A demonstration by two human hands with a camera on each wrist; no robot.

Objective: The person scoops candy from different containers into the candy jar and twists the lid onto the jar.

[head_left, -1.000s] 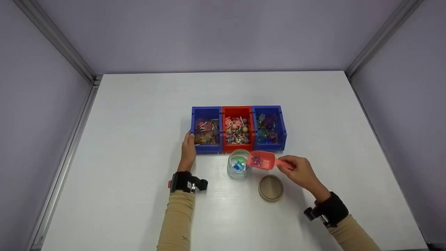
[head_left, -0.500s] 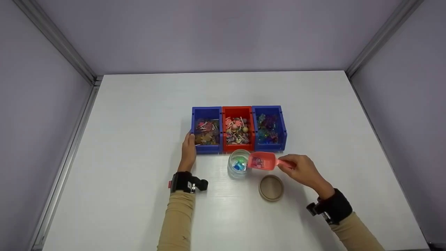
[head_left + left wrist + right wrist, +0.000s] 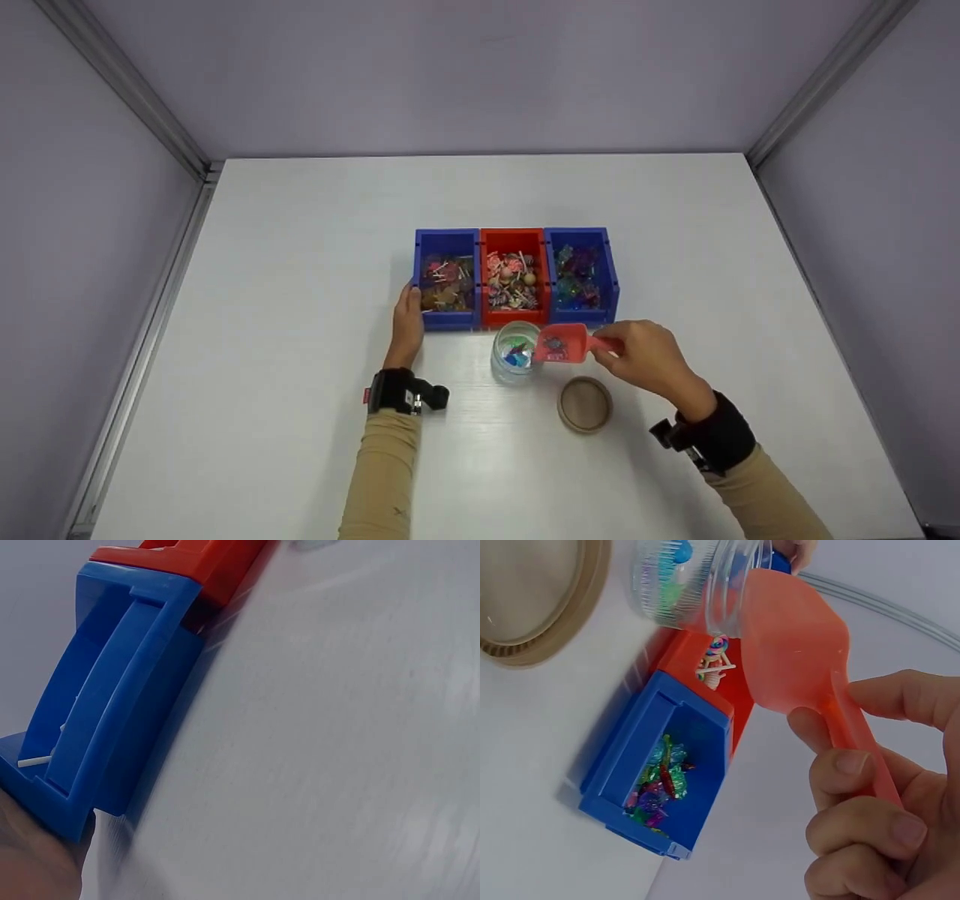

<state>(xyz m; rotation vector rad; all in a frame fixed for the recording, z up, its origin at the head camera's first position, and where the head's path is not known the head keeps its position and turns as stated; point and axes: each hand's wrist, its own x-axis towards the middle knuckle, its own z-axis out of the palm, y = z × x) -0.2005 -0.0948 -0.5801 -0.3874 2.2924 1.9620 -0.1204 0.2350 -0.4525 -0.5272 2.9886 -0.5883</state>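
Observation:
My right hand (image 3: 649,356) grips the handle of a coral-pink scoop (image 3: 566,343) that bears small shiny coloured pieces. The scoop's front lip is at the mouth of a clear glass jar (image 3: 504,367) with green and blue pieces inside. In the right wrist view the scoop's underside (image 3: 791,645) faces the camera and hides its load. My left hand (image 3: 406,326) rests along the left side of a blue bin (image 3: 450,321), which holds small candy-like pieces, some on white sticks. That hand shows only partly in the left wrist view, by the bin's corner.
A red bin (image 3: 511,318) of tiny lollipops stands in the middle, joined to a second blue bin (image 3: 581,316) with shiny coloured pieces. A round brownish lid (image 3: 585,405) lies to the right of the jar on the white table (image 3: 300,300). Pale walls enclose the table.
My right hand has risen slightly, and the scoop has tilted a little at the jar's mouth. The left hand and the bins keep their places.

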